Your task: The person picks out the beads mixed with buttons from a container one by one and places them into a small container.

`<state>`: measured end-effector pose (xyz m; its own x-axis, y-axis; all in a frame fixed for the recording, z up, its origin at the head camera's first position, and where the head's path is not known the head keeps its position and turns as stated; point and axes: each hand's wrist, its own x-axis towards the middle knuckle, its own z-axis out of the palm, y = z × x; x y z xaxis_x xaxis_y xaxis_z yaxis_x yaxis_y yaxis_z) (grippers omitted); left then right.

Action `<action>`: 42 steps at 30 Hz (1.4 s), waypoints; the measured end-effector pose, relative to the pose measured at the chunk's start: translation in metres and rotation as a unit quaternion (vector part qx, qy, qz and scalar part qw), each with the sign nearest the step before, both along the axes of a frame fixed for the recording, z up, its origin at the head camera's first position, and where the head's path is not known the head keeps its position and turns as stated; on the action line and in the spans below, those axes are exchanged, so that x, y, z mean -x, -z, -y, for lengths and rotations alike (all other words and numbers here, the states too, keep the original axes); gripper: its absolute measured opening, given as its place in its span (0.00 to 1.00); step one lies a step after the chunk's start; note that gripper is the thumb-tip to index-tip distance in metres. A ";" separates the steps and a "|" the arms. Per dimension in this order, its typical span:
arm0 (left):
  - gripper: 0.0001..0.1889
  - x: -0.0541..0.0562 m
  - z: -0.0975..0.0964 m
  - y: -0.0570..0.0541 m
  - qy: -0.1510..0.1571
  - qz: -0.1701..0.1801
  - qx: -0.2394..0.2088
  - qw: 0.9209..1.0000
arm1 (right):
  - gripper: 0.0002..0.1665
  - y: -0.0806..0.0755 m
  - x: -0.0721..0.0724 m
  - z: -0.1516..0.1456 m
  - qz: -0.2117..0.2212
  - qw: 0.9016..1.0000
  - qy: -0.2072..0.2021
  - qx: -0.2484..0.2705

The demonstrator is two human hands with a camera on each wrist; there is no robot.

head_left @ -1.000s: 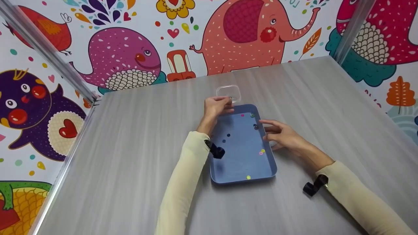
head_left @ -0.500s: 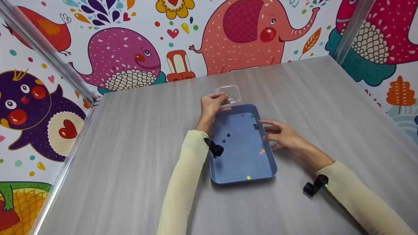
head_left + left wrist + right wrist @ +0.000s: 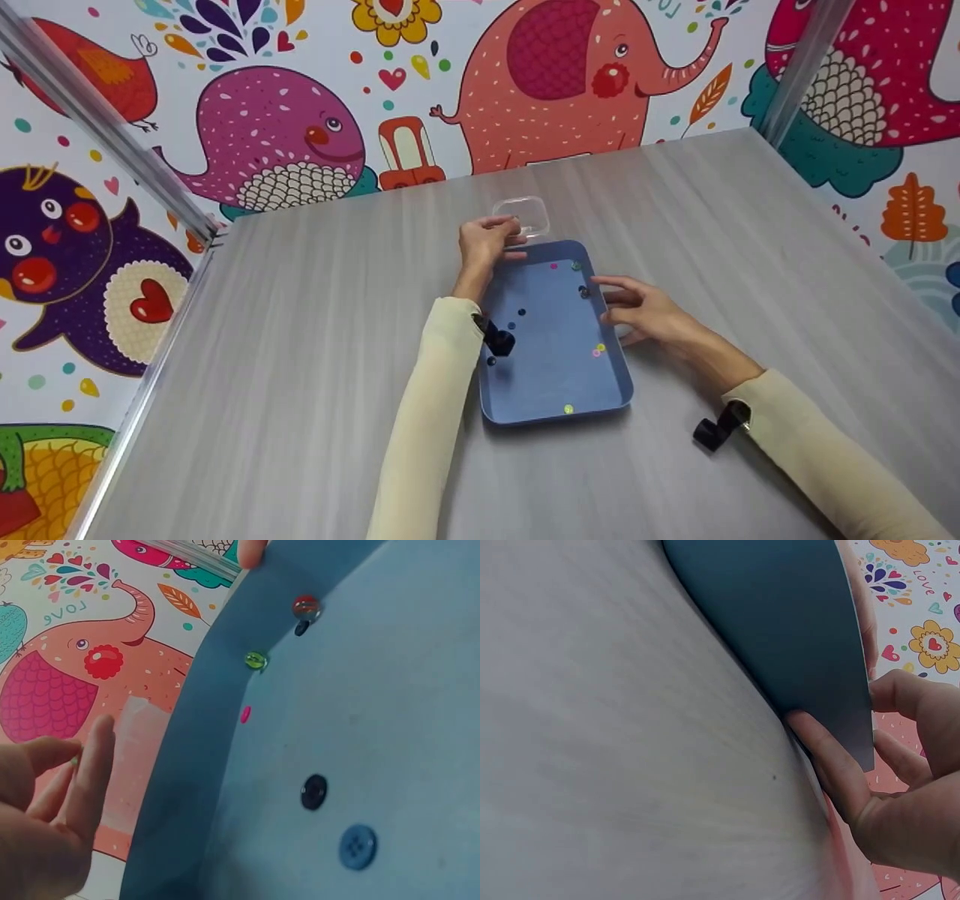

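Note:
My left hand [image 3: 484, 244] is over the far left corner of the blue tray [image 3: 551, 379], beside a small clear plastic box [image 3: 538, 216]. Thumb and fingertips pinch a tiny greenish piece [image 3: 75, 760], mostly hidden by the fingers. At the tray's right wall, my right hand [image 3: 649, 311] holds the side, one finger against the outer face and others at the rim. Inside the tray lie a blue button [image 3: 358, 847], a dark button [image 3: 313, 792], a pink piece [image 3: 246, 714], a green glass marble [image 3: 256, 660] and a clear marble with red [image 3: 306, 608].
Yellow and pink small pieces [image 3: 598, 350] lie along the tray's right side, and a yellow one [image 3: 568, 409] near its front wall. The grey table [image 3: 315, 337] is bounded by printed wall panels [image 3: 420, 82] and metal corner posts [image 3: 814, 71].
My left hand has shifted slightly left and away with the tiny piece. A dark round piece by the tray's left wall has come into sight. My right hand stays at the tray's side.

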<state>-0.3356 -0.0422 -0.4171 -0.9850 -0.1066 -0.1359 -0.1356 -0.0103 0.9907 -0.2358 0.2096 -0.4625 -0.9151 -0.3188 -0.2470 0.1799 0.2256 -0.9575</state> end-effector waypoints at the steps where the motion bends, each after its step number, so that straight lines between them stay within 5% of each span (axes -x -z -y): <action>1: 0.12 0.000 0.001 0.000 -0.002 -0.002 0.001 1.000 | 0.40 0.000 0.000 0.000 0.000 1.000 -0.001 0.000; 8: 0.11 0.002 0.004 -0.001 -0.024 -0.008 0.017 1.000 | 0.40 0.001 0.001 0.000 -0.002 1.000 0.004 -0.002; 22: 0.13 -0.002 0.005 0.005 -0.012 -0.015 0.009 1.000 | 0.40 0.002 0.001 0.000 -0.003 1.000 0.001 -0.008; 42: 0.13 -0.020 -0.010 0.002 0.042 -0.012 0.015 0.999 | 0.39 0.003 0.001 0.001 -0.001 1.000 0.011 -0.019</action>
